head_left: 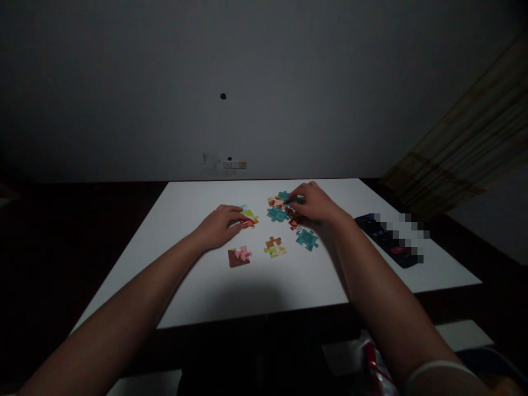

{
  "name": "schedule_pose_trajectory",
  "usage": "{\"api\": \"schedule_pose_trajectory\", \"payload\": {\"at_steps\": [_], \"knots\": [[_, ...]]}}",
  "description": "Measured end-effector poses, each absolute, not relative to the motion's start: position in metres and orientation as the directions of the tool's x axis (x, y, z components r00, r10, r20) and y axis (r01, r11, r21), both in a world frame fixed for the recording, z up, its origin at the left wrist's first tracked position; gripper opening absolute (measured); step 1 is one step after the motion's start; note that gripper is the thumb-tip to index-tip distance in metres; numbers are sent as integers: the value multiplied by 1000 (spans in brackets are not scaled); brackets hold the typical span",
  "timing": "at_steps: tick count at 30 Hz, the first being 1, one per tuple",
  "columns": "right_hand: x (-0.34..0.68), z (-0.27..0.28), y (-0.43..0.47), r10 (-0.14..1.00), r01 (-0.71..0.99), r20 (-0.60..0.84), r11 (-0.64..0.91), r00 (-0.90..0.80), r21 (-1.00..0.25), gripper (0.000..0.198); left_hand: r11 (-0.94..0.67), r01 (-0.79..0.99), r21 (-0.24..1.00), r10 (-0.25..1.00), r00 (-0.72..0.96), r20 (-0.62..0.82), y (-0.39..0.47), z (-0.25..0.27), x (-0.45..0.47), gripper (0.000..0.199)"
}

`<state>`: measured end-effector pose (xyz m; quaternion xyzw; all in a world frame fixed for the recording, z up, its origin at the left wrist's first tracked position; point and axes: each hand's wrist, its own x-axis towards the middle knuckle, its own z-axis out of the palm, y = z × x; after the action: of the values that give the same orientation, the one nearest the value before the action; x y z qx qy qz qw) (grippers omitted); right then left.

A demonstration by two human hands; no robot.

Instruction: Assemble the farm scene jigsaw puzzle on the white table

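My left hand (219, 226) rests on the white table, its thumb and fingers closed at the edge of a yellow-green and red puzzle piece (249, 218). Over a loose cluster at the far middle, my right hand (314, 204) pinches a teal puzzle piece, largely hidden by the fingers. Beside and under that hand lie a teal piece (277, 214), a peach-coloured piece (275, 202) and a dark red piece (293, 223). Closer to me are another teal piece (307, 239), a brown and yellow piece (275, 247) and a brown and pink piece (240, 256).
A black phone (385, 237) lies on the table (198, 302) to the right of my right forearm. Behind the table stands a grey wall with a socket strip (235, 165). A patterned curtain (462, 132) hangs at the right. A red and clear wrapped item (373, 360) is below the front edge.
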<state>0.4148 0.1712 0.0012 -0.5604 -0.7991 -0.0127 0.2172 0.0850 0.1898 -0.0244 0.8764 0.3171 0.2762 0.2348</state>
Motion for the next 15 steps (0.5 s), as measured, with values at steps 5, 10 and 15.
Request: {"api": "schedule_pose_trajectory", "payload": {"at_steps": [5,10,15], "knots": [[383,-10,166,844,801,322,520,-428,-297,46,-677,391,624,686,642,342,189,-22,85,29],[381,-15,165,856,821,288,502,-429,-272,42,-643,374,669,702,636,320,186,-18,86,26],[374,-8,165,856,746,340,509,-389,-429,16,-667,389,635,684,658,315,188,-19,85,28]]}}
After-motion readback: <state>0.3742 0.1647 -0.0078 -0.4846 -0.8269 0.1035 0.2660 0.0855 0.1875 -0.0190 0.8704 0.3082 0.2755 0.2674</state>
